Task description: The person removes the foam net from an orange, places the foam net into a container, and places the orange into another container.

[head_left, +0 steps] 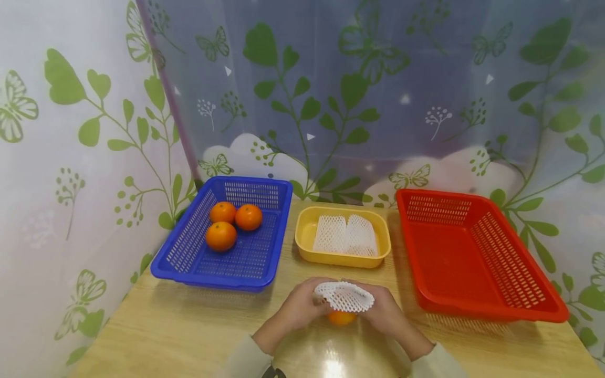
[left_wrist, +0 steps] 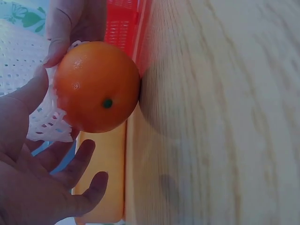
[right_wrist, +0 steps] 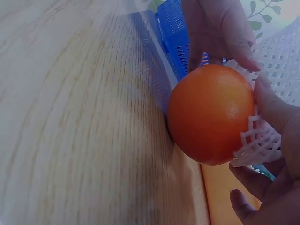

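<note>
An orange [head_left: 341, 318] rests on the table in front of the person, with a white foam net sleeve [head_left: 347, 296] over its upper part. My left hand [head_left: 302, 304] pinches one side of the sleeve's edge between thumb and fingers. On the opposite side my right hand [head_left: 384, 310] does the same, and the thumbs come close together. The net's lower rim is partway onto the fruit [left_wrist: 98, 89] in the left wrist view; the orange's lower part is bare. Loosely bent fingers of the right hand [right_wrist: 276, 187] spread beside the net in the right wrist view.
At the left stands a blue basket [head_left: 271, 257] with three oranges [head_left: 221, 236] in it. A yellow tray [head_left: 302, 247] behind the hands holds two foam net sleeves [head_left: 330, 234]. To the right is a red basket [head_left: 454, 257]. Patterned curtains hang behind the table.
</note>
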Action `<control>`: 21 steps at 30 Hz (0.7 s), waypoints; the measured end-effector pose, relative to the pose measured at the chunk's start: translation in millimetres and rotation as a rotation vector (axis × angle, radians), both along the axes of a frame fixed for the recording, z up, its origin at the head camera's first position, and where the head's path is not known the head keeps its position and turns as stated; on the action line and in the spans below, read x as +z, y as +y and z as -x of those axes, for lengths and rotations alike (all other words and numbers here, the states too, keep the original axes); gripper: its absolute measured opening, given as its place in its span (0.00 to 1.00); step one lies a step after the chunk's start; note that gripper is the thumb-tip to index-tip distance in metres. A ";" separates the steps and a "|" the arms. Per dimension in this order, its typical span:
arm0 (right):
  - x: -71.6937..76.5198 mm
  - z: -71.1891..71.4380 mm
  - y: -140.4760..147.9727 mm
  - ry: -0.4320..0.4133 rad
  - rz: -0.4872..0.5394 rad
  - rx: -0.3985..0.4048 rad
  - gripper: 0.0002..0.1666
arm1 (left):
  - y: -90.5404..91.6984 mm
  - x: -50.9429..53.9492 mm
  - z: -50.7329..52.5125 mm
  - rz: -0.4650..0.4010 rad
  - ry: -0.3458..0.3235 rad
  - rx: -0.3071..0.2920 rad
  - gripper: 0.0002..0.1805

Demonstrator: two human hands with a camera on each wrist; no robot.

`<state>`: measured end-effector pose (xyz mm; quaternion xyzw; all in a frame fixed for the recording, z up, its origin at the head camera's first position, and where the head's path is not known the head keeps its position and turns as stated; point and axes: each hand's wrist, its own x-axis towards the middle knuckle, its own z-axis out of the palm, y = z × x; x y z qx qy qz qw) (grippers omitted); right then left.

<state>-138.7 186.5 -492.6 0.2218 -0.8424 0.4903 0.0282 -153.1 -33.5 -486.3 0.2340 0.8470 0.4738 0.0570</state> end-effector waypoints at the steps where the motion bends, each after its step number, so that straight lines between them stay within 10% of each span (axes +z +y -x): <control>1: 0.1 0.1 -0.1 0.007 0.002 -0.005 0.27 | -0.2 -0.4 0.8 0.009 0.010 -0.010 0.26; 11: 2.5 0.6 -5.1 0.103 0.022 -0.136 0.16 | -2.1 1.7 4.0 0.054 0.043 -0.040 0.28; 21: 2.6 -4.6 -4.4 -0.001 0.083 -0.099 0.23 | -2.9 5.3 0.1 0.046 0.035 0.008 0.20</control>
